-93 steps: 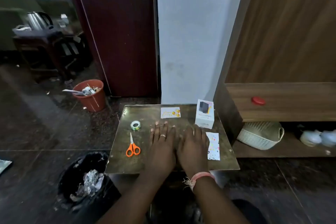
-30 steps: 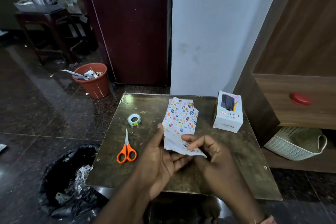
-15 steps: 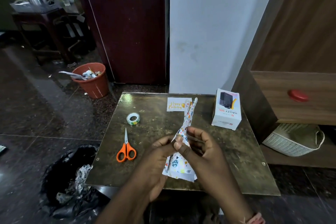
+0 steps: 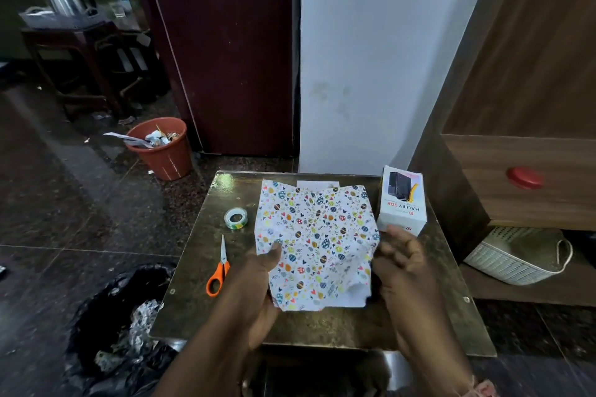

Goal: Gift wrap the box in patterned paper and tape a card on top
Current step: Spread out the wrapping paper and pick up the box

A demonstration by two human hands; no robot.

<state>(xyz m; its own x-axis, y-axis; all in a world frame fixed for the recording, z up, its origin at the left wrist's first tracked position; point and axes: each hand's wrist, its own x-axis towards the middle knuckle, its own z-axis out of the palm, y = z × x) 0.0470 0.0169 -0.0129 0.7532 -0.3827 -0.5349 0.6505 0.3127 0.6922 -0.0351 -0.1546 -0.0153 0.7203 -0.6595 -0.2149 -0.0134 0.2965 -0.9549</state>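
Note:
A sheet of white patterned paper [image 4: 317,242] with coloured eggs and hearts is spread open above the small brown table [image 4: 322,325]. My left hand [image 4: 261,280] pinches its left edge with the thumb on top. At the sheet's right edge is my right hand [image 4: 400,264], blurred, with its fingers partly behind the paper. A white box [image 4: 401,201] stands upright at the table's back right, just beyond my right hand. Only the top edge of the card [image 4: 317,184] shows behind the paper.
A roll of tape [image 4: 235,218] and orange-handled scissors [image 4: 219,266] lie on the table's left side. A black bin bag [image 4: 119,325] sits on the floor at front left, an orange bin [image 4: 161,147] further back. A wooden shelf with a white basket [image 4: 519,259] stands to the right.
The paper was folded and held on edge between both hands; now it is unfolded into a wide sheet. My hands have moved apart to its left and right edges.

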